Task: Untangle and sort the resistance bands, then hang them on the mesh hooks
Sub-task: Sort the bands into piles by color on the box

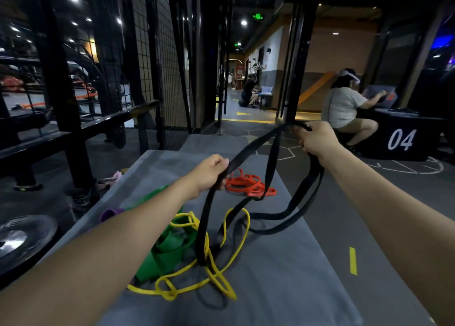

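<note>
Far left, the black wire mesh panel stands upright, well apart from the work; no hooks can be made out on it. On the grey padded bench top lie, from left: a wide flat green rubber band, folded on itself; a thin yellow rubber loop band, knotted in several turns beside and over the green one.

The left hand is clenched round one run of the long flat black rubber band, raised off the bench. Behind it a bunch of red-orange thin bands rests apart from the tangle. The right hand grasps the black band's upper bend, held higher.

Assessment: the black band appears light, limp and stretchy, with a grippy surface. Its lower run passes through the yellow coils; pulling hard would likely tighten them. Hold it near the crossing and feed it out slack.
</note>
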Demonstrator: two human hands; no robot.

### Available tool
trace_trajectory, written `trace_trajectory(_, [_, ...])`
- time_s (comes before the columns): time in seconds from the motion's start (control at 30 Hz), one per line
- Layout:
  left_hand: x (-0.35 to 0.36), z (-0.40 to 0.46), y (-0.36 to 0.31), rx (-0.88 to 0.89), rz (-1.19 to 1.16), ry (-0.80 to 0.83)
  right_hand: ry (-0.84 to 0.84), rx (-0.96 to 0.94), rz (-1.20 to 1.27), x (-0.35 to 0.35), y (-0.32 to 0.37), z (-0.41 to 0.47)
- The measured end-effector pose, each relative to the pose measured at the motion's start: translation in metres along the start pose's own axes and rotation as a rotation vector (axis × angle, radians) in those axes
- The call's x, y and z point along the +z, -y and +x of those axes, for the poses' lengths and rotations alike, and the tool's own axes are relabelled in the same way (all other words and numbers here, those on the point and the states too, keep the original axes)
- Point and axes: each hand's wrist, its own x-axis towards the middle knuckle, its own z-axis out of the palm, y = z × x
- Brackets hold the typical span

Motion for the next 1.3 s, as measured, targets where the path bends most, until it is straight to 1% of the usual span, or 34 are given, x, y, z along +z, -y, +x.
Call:
trace_trajectory(0.07, [0.003, 0.0, -0.013, -0.003, -0.09, 0.062, -0.039, -0.011, -0.009, -0.003, 0.002, 0.003])
trace_trajectory(0.13, [-0.002, -0.002, -0.018, 0.031, -0.07, 0.135, -0.078, 0.001, 0.005, -0.005, -0.001, 0.009])
trace_trajectory(0.2, [-0.012, -0.008, -0.009, 0.056, 0.138, 0.209, -0.148, 0.033, 0.067, -0.007, -0.005, 0.015])
trace_trajectory(0.27, [-0.025, -0.016, 0.016, -0.016, 0.401, 0.239, -0.274, 0.099, 0.18, -0.012, -0.01, 0.022])
trace_trajectory(0.33, [-0.039, -0.023, 0.04, -0.109, 0.586, 0.16, -0.397, 0.163, 0.235, -0.02, -0.017, 0.027])
trace_trajectory(0.37, [-0.046, -0.024, 0.047, -0.14, 0.631, 0.093, -0.411, 0.179, 0.225, -0.023, -0.022, 0.028])
trace_trajectory(0.4, [-0.051, -0.024, 0.047, -0.16, 0.611, 0.018, -0.395, 0.18, 0.202, -0.024, -0.025, 0.028])
trace_trajectory(0.43, [-0.054, -0.022, 0.042, -0.179, 0.51, -0.068, -0.372, 0.172, 0.178, -0.024, -0.029, 0.028])
trace_trajectory(0.5, [-0.059, -0.012, 0.019, -0.202, 0.127, -0.243, -0.324, 0.172, 0.143, -0.021, -0.032, 0.024])
trace_trajectory(0.53, [-0.062, -0.004, 0.002, -0.184, -0.058, -0.323, -0.295, 0.175, 0.125, -0.02, -0.034, 0.023])
trace_trajectory(0.57, [-0.065, 0.004, -0.018, -0.158, -0.192, -0.389, -0.27, 0.171, 0.097, -0.018, -0.035, 0.022])
trace_trajectory(0.63, [-0.069, 0.016, -0.06, -0.079, -0.408, -0.452, -0.227, 0.156, 0.037, -0.016, -0.039, 0.02])
trace_trajectory(0.7, [-0.07, 0.023, -0.09, -0.035, -0.551, -0.447, -0.175, 0.139, -0.023, -0.012, -0.041, 0.016])
trace_trajectory(0.73, [-0.069, 0.024, -0.096, -0.038, -0.518, -0.423, -0.138, 0.134, -0.057, -0.01, -0.042, 0.015])
trace_trajectory(0.83, [-0.059, 0.02, -0.091, -0.177, -0.077, -0.274, -0.046, 0.137, -0.142, -0.006, -0.045, 0.011])
trace_trajectory(0.87, [-0.057, 0.02, -0.087, -0.203, -0.018, -0.281, -0.036, 0.139, -0.157, -0.007, -0.046, 0.01])
trace_trajectory(0.97, [-0.054, 0.02, -0.082, -0.215, -0.101, -0.396, -0.02, 0.153, -0.194, -0.01, -0.051, 0.008])
trace_trajectory(1.03, [-0.053, 0.023, -0.083, -0.232, -0.165, -0.393, -0.011, 0.173, -0.233, -0.01, -0.057, 0.007])
trace_trajectory(1.13, [-0.035, 0.024, -0.084, -0.258, -0.32, -0.331, 0.033, 0.214, -0.243, -0.005, -0.062, 0.001])
trace_trajectory(1.2, [-0.019, 0.023, -0.087, -0.262, -0.375, -0.287, 0.135, 0.222, -0.184, 0.001, -0.058, -0.007])
trace_trajectory(1.3, [0.008, 0.022, -0.096, -0.262, -0.436, -0.183, 0.337, 0.142, -0.098, 0.015, -0.038, -0.027])
